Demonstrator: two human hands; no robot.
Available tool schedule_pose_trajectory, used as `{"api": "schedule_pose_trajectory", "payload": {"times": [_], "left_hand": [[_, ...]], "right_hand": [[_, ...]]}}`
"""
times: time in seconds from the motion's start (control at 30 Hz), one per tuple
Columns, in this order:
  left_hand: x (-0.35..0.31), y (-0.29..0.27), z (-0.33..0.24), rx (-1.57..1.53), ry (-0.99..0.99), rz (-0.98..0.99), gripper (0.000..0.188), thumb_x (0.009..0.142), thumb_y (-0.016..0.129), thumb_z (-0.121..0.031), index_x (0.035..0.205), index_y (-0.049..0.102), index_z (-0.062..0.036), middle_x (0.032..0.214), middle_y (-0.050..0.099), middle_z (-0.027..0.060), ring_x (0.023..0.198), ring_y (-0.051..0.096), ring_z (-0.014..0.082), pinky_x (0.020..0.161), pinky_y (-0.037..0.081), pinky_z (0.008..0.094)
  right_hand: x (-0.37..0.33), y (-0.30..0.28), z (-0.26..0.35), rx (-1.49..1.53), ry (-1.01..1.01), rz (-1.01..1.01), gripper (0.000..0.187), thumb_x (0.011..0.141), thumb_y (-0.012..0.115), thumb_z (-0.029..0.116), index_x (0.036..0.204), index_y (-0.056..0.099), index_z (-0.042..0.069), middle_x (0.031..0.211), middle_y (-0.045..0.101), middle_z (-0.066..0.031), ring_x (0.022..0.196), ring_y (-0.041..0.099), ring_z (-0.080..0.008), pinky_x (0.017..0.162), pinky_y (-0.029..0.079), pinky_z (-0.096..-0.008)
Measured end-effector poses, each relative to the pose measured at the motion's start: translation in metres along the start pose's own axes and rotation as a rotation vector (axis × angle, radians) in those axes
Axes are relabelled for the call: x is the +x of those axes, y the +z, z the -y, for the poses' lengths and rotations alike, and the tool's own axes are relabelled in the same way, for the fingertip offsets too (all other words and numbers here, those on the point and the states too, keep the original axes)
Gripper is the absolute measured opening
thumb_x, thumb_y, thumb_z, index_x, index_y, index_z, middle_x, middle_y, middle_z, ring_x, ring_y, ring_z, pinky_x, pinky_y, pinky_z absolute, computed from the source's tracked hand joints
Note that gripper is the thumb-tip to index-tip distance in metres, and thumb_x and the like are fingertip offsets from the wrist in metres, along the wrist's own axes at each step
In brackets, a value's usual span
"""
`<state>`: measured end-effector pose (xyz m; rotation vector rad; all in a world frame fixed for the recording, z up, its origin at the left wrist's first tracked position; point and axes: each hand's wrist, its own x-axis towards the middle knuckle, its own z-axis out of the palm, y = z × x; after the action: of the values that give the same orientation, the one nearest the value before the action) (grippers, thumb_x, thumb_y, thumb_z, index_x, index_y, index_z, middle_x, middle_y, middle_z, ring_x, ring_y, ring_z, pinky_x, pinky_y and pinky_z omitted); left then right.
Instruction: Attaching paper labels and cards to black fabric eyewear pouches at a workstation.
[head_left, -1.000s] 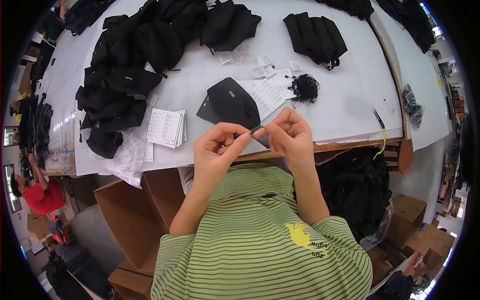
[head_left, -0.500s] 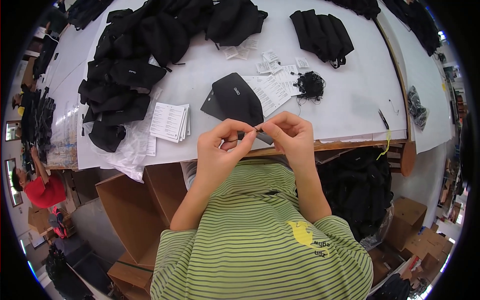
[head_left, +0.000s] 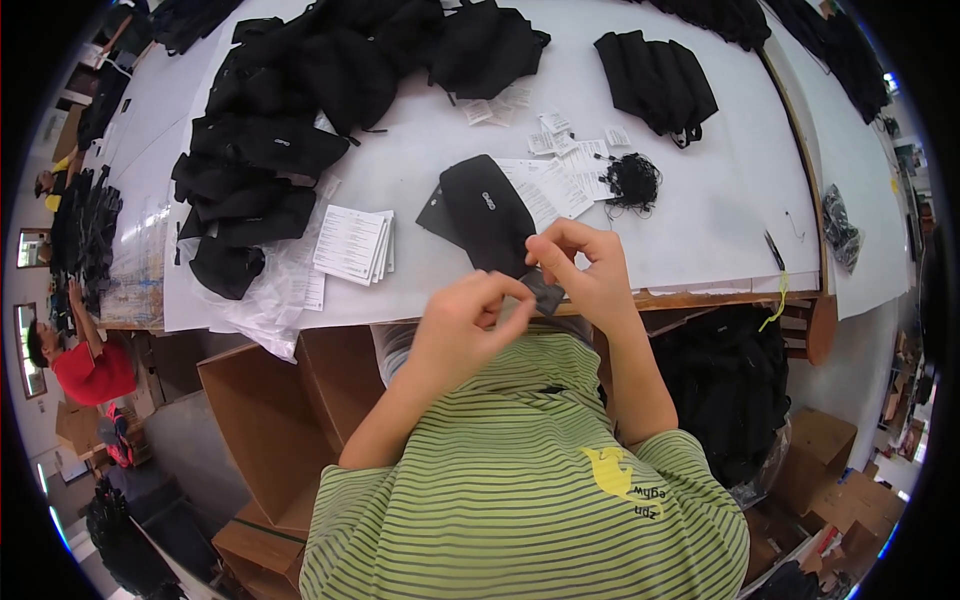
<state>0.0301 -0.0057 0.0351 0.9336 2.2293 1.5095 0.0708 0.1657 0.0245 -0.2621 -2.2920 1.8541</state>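
Note:
A black fabric piece point(head_left: 487, 205) with a small pale print lies in front of me on the white-covered table point(head_left: 410, 150). A flat dark grey part sticks out at its left side and another at its near end. Over that near end, my right hand point(head_left: 585, 272) is closed, thumb and forefinger pinched together. What sits in the pinch is too small to make out. My left hand point(head_left: 462, 328) is lower and to the left, slightly blurred, with its thumb and forefinger curled close to each other. Anything between them cannot be made out.
A stack of white printed cards point(head_left: 352, 244) is at left, beside black fabric pieces point(head_left: 255, 205) and clear plastic point(head_left: 262, 318). Further off are small white labels point(head_left: 553, 135), a tangle of black cords point(head_left: 633, 182) and snips point(head_left: 774, 250) on a yellow-green string. An open carton point(head_left: 270, 430) stands below.
My hands have moved apart from where their fingertips met. The left has dropped lower; the right stays by the fabric's near end. The whole view has shifted slightly.

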Motion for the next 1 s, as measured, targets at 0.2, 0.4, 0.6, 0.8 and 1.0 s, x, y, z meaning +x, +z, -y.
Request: {"api": "schedule_pose_trajectory", "payload": {"times": [0.2,0.4,0.6,0.8,1.0], "left_hand": [[-0.012,0.032,0.006,0.081,0.290,0.132,0.012,0.076,0.071,-0.006,0.086,0.065,-0.0080,0.068,0.054,0.0021,0.057,0.051,0.0155,0.052,0.043,0.0295],[-0.003,0.004,0.014,-0.093,-0.013,0.175,0.018,0.078,0.069,-0.006,0.095,0.063,-0.0058,0.096,0.060,0.0085,0.079,0.060,0.0227,0.067,0.049,0.0328],[0.027,-0.012,0.041,0.369,0.320,-0.172,0.021,0.078,0.069,-0.005,0.099,0.064,-0.0076,0.109,0.059,0.0076,0.107,0.051,0.0283,0.088,0.041,0.0389],[0.023,-0.016,0.043,0.556,0.488,-0.145,0.030,0.068,0.072,-0.003,0.096,0.064,-0.0095,0.110,0.061,0.0043,0.106,0.051,0.0248,0.088,0.038,0.0373],[0.023,-0.017,0.036,0.533,0.561,-0.238,0.030,0.066,0.067,-0.001,0.095,0.063,-0.0075,0.100,0.062,0.0019,0.096,0.054,0.0221,0.087,0.039,0.0361]], "right_hand": [[0.020,0.038,-0.055,-0.850,-0.234,0.136,0.048,0.065,0.078,0.022,0.103,0.054,0.009,0.102,0.051,-0.0070,0.101,0.050,-0.0254,0.085,0.038,-0.0368],[0.020,0.013,-0.063,-0.591,-0.184,-0.083,0.027,0.074,0.073,0.017,0.092,0.059,0.004,0.089,0.060,-0.0091,0.085,0.059,-0.0278,0.074,0.047,-0.0363],[0.007,-0.008,-0.018,-0.353,-0.212,-0.194,0.010,0.080,0.070,0.010,0.087,0.068,0.003,0.081,0.068,-0.0080,0.070,0.065,-0.0209,0.066,0.050,-0.0288],[-0.008,-0.010,0.013,-0.272,-0.244,-0.275,0.007,0.080,0.069,0.004,0.086,0.067,0.001,0.080,0.068,-0.0080,0.069,0.064,-0.0154,0.065,0.050,-0.0252],[-0.014,-0.004,0.031,-0.228,-0.283,-0.274,0.007,0.080,0.069,0.002,0.086,0.067,0.000,0.081,0.068,-0.0082,0.071,0.065,-0.0160,0.066,0.051,-0.0251]]}}
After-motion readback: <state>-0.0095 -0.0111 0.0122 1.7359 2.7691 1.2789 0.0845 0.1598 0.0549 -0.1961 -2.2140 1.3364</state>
